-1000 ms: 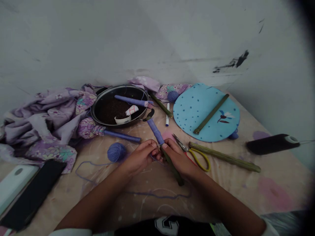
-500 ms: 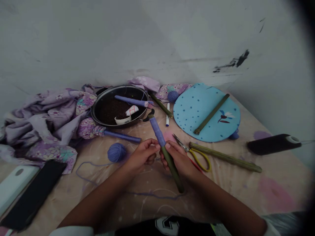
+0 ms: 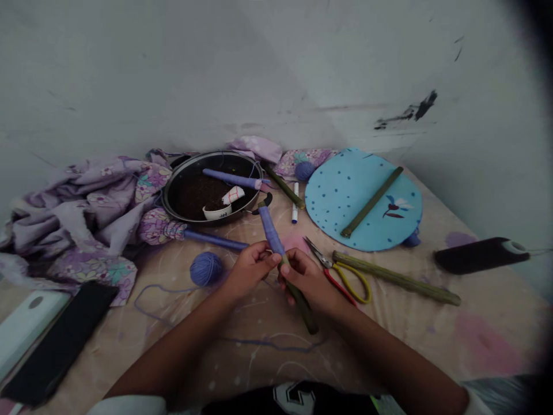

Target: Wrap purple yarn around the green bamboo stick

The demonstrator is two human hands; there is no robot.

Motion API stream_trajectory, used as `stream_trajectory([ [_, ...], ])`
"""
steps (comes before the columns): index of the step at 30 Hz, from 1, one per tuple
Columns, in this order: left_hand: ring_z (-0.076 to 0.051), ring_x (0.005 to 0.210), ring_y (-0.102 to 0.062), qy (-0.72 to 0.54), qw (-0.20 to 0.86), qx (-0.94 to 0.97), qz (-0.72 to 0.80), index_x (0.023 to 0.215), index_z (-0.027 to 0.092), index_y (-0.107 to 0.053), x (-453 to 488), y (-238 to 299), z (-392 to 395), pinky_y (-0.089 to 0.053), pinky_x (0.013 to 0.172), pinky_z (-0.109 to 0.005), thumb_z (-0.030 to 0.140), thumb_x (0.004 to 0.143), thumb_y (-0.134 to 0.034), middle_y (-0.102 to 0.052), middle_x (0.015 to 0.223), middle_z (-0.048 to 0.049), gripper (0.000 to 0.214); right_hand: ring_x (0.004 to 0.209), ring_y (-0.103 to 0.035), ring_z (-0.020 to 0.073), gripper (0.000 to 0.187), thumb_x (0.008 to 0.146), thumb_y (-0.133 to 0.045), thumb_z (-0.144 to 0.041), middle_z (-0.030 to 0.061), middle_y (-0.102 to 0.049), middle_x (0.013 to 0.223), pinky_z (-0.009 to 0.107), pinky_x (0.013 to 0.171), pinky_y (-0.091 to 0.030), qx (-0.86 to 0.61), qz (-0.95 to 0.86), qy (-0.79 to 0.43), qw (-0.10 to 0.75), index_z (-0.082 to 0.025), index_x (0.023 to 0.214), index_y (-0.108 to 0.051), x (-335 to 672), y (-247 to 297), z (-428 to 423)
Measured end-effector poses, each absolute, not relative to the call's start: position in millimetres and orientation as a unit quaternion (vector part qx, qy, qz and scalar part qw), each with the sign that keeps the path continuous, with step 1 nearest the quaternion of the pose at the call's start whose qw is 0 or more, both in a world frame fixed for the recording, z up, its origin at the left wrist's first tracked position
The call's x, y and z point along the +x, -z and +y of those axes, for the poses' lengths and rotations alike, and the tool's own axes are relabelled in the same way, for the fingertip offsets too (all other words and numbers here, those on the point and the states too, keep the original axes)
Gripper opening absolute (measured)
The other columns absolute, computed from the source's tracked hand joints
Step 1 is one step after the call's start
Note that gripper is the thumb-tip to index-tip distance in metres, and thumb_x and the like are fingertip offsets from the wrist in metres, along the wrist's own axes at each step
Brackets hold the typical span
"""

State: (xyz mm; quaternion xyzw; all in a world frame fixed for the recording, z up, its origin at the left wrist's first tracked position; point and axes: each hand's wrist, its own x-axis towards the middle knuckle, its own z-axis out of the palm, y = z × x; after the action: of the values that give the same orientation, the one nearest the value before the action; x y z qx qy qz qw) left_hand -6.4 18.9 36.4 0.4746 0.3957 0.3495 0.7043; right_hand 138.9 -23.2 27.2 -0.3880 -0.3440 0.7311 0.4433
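Note:
A green plant stem, its upper half wrapped in purple yarn, slants between my hands. My right hand is closed round the stem just below the wrapping. At the lower end of the wrap, my left hand has thumb and fingers pinched together against the yarn. A loose strand curves over the cloth below, and another length runs to the purple yarn ball left of my hands. Scissors with red and yellow handles lie just right of my right hand.
Behind stand a dark pan of soil and a blue round board bearing a stem. Another stem and a black thread spool lie right. Floral fabric and a black flat object sit left. A marker lies mid-table.
The stem has turned slightly, its lower end shifting left and up and its top a little left. My right hand has moved slightly left along with it.

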Motion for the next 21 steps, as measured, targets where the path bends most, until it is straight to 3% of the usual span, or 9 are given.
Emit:
stream_trajectory([
  [5, -0.011, 0.044, -0.056, -0.318, 0.745, 0.472, 0.348, 0.095, 0.013, -0.057, -7.9, -35.6, 16.9, -0.041, 0.046, -0.022, 0.045, 0.071, -0.068, -0.059, 0.054, 0.0027, 0.042, 0.054, -0.058, 0.0099, 0.032, 0.078, -0.063, -0.048, -0.0006, -0.059, 0.069, 0.02, 0.045, -0.046, -0.353, -0.316, -0.762, 0.441, -0.017, 0.085, -0.054, 137.8, -23.4, -24.2],
  [8, -0.013, 0.044, -0.058, -0.302, 0.763, 0.469, 0.327, 0.103, 0.013, -0.056, -10.7, -34.6, 17.4, -0.044, 0.047, -0.023, 0.043, 0.074, -0.067, -0.06, 0.053, 0.0019, 0.044, 0.052, -0.058, 0.01, 0.035, 0.079, -0.06, -0.051, 0.0012, -0.06, 0.069, 0.02, 0.043, -0.043, -0.342, -0.299, -0.777, 0.436, -0.016, 0.08, -0.055, 136.6, -20.4, -24.0],
  [13, -0.014, 0.055, -0.062, -0.294, 0.758, 0.494, 0.307, 0.093, 0.011, -0.058, -11.3, -34.5, 19.3, -0.049, 0.054, -0.025, 0.042, 0.073, -0.068, -0.064, 0.063, -0.0022, 0.038, 0.04, -0.049, 0.0082, 0.034, 0.081, -0.055, -0.05, -0.0014, -0.056, 0.058, 0.018, 0.035, -0.033, -0.355, -0.241, -0.802, 0.416, -0.017, 0.08, -0.054, 138.4, -21.9, -22.5],
  [21, -0.013, 0.056, -0.061, -0.302, 0.676, 0.567, 0.361, 0.084, 0.013, -0.052, -5.1, -31.2, 11.2, -0.048, 0.053, -0.024, 0.049, 0.081, -0.056, -0.059, 0.064, -0.001, 0.036, 0.034, -0.039, 0.0066, 0.03, 0.075, -0.053, -0.047, -0.0038, -0.05, 0.049, 0.019, 0.033, -0.026, -0.392, -0.231, -0.785, 0.42, -0.017, 0.069, -0.051, 133.6, -26.6, -23.8],
])
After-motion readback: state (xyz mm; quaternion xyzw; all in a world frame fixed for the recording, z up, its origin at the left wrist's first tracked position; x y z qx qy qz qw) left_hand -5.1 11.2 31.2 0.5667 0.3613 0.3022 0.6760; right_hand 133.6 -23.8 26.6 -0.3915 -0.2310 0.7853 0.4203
